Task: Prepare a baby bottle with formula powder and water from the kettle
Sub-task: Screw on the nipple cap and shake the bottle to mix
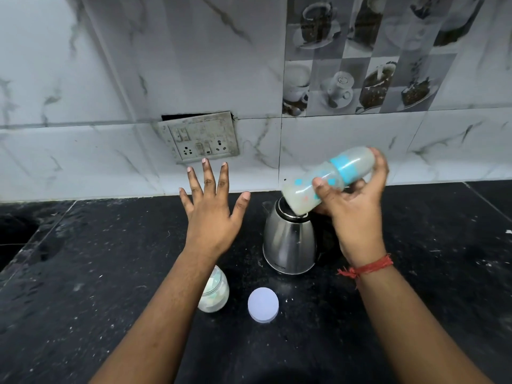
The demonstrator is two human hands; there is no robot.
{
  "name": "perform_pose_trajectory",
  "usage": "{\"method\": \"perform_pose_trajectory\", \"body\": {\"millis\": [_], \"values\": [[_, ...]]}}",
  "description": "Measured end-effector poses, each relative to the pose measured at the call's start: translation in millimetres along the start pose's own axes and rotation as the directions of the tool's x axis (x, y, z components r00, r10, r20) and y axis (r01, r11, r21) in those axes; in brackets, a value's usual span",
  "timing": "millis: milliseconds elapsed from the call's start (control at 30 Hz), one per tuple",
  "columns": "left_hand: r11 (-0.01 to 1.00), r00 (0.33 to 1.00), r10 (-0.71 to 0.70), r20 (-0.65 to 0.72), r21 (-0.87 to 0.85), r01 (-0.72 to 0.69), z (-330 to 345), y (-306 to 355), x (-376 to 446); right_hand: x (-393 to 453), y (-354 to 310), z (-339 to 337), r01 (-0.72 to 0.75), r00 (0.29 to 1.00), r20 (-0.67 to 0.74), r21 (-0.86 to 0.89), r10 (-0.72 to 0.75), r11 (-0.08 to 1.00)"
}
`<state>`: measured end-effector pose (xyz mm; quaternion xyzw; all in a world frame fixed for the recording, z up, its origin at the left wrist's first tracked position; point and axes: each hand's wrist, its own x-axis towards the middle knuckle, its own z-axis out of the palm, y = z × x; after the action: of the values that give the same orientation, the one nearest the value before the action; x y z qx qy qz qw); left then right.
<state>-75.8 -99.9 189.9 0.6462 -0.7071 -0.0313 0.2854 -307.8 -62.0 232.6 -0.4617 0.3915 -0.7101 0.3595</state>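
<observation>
My right hand (pixel 357 214) grips a clear baby bottle (pixel 329 180) with blue markings and a blue collar, tilted almost on its side above the steel kettle (pixel 289 245). The bottle looks cloudy inside and is blurred. Its base points left, over the kettle's top. My left hand (pixel 213 214) hovers over the black counter with fingers spread, holding nothing. Under my left forearm stands a small glass jar (pixel 217 293) of white powder, partly hidden. Its round white lid (pixel 263 304) lies flat beside it on the counter.
The black stone counter (pixel 110 273) runs to a marble-tiled wall with a grimy switch and socket panel (pixel 199 137). A dark sink opening (pixel 13 234) sits at the far left. White specks dot the counter around the jar and kettle.
</observation>
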Motion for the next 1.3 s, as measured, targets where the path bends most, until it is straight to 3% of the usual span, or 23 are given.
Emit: {"method": "perform_pose_trajectory", "body": {"millis": [67,167,200,333,400,433,533,567,733,800,900,1100,1233,1300], "values": [[1.000,1.000,-0.001,0.006,0.001,0.001,-0.4,0.4,-0.5,-7.1,3.3,4.1,0.011,0.999,-0.050,0.025,-0.010,1.000],[1.000,1.000,0.004,0.004,0.005,-0.004,-0.6,0.7,0.8,-24.1,9.9,7.0,-0.016,0.975,0.211,-0.268,0.075,0.963],[1.000,1.000,0.004,0.000,0.006,-0.004,-0.8,0.7,1.6,-25.6,11.0,6.5,-0.017,0.967,0.240,-0.294,0.091,0.956],[1.000,1.000,-0.005,0.000,0.006,0.005,-2.2,0.5,1.3,-12.9,-3.0,8.4,-0.011,0.999,-0.031,0.040,0.012,0.999],[1.000,1.000,-0.008,0.007,0.004,0.008,-3.0,0.3,0.4,-12.3,-5.0,10.1,0.067,0.991,-0.117,0.067,-0.059,0.996],[1.000,1.000,-0.011,0.010,0.002,0.011,-3.2,0.4,0.5,-14.5,-4.6,11.0,0.076,0.993,-0.093,0.034,-0.073,0.997],[1.000,1.000,-0.016,0.007,-0.007,0.016,-4.5,0.6,1.2,-23.7,-1.7,10.9,0.010,0.982,0.188,-0.206,0.030,0.978],[1.000,1.000,-0.019,0.005,-0.013,0.019,-4.9,0.8,1.6,-24.3,-1.8,9.2,-0.003,0.976,0.210,-0.226,0.051,0.974],[0.998,1.000,-0.022,-0.016,-0.055,0.021,-6.4,2.9,1.9,-12.7,-4.2,8.7,0.099,0.992,-0.085,0.055,-0.094,0.994],[0.998,1.000,-0.014,-0.026,-0.063,0.012,-7.6,5.1,4.0,-15.0,0.0,10.5,0.078,0.995,-0.061,0.021,-0.076,0.997],[0.998,0.999,-0.015,-0.042,-0.067,0.012,-10.1,5.5,7.7,-18.2,3.2,9.2,-0.006,0.983,0.182,-0.155,0.035,0.988],[0.996,0.999,-0.024,-0.036,-0.084,0.021,-8.2,4.2,6.9,-6.7,0.4,5.8,0.044,0.995,-0.091,0.057,-0.039,0.997],[0.996,0.999,-0.022,-0.034,-0.085,0.019,-5.8,3.5,8.2,-12.5,7.4,6.4,-0.053,0.962,0.251,-0.227,0.111,0.973],[0.996,0.999,-0.025,-0.036,-0.089,0.022,-5.2,1.5,8.3,-10.6,4.0,6.7,-0.077,0.978,0.182,-0.146,0.103,0.986]]}}
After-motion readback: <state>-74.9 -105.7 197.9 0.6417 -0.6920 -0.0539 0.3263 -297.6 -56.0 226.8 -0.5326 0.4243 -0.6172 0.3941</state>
